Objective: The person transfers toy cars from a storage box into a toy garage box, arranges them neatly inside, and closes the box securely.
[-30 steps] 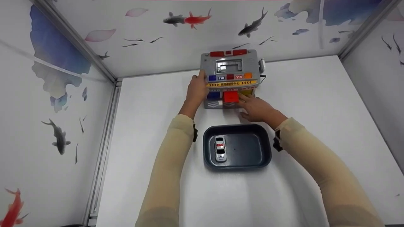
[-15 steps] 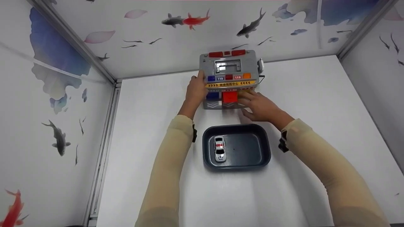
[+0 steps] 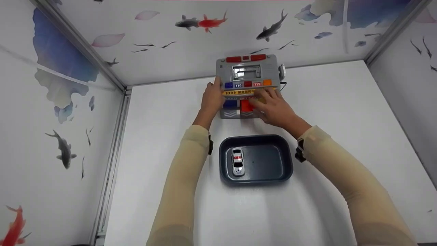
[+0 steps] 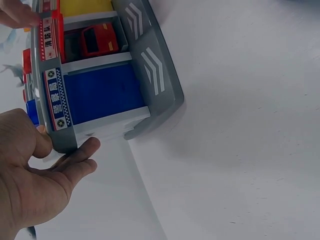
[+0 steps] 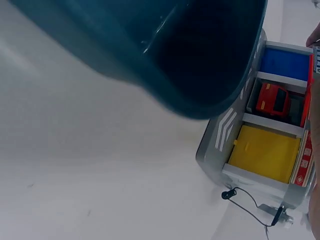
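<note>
A grey toy garage [image 3: 269, 71] with coloured doors stands at the back of the table. My left hand [image 3: 212, 97] grips its left side, thumb and fingers around the roof corner in the left wrist view. My right hand [image 3: 278, 109] touches the front roof edge, thumb low by the raised red door [image 5: 306, 102]; the right wrist view shows only its edge. Inside the middle bay sits a red toy truck [image 4: 100, 40]. The blue door [image 4: 102, 92] and yellow door [image 5: 265, 152] are down. A white toy police car [image 3: 238, 162] lies in a dark blue tray [image 3: 256, 181].
The tray stands in front of the garage, between my forearms. A thin black cord [image 5: 247, 192] hangs at the garage's right side. White panels [image 3: 153, 61] printed with fish enclose the table on the back and both sides.
My right hand has moved up and left, from in front of the yellow door to the front roof edge by the red door. My left hand has stayed on the garage's side.
</note>
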The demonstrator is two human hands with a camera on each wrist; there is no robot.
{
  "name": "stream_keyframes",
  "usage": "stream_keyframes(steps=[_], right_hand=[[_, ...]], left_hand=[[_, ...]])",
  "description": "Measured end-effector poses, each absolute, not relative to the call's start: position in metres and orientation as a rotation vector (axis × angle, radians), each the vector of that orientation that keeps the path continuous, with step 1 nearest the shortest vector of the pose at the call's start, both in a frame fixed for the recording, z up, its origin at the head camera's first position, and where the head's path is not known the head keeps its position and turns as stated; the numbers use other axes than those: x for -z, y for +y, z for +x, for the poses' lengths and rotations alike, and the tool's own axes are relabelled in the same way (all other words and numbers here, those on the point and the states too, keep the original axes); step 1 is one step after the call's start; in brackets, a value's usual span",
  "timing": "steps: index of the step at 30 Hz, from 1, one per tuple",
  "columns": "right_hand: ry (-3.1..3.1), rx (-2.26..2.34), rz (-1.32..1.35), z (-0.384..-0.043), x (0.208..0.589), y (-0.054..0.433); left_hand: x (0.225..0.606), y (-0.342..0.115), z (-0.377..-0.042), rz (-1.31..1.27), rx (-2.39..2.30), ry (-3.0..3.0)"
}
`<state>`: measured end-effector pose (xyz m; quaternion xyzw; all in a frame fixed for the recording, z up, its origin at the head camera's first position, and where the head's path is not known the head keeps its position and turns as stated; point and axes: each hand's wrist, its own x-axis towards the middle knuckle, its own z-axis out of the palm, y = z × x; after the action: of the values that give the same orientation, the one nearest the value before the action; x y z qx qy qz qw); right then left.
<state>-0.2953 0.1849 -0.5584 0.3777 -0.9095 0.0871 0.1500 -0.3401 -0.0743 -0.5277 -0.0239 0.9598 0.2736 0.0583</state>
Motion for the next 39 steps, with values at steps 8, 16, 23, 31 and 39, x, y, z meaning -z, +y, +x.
stream_keyframes(steps=[8,16,23,31,39], right_hand=[[-2.733,-0.157,0.954,-0.301,0.552,0.171],[-2.77,-0.207,0.845,-0.306,0.549,0.16],[-2.863,-0.207,0.801,-0.314,0.549,0.15],[-2.91,-0.19,0.766,-0.32,0.55,0.143],[-2.932,-0.098,0.732,-0.324,0.558,0.135]], left_hand=[[0.527,-0.071,-0.342,-0.07,-0.838,2.895],[0.527,-0.07,-0.344,-0.037,-0.852,2.908],[0.526,-0.071,-0.345,-0.048,-0.838,2.907],[0.526,-0.072,-0.345,-0.033,-0.843,2.895],[0.528,-0.075,-0.345,-0.071,-0.88,2.856]])
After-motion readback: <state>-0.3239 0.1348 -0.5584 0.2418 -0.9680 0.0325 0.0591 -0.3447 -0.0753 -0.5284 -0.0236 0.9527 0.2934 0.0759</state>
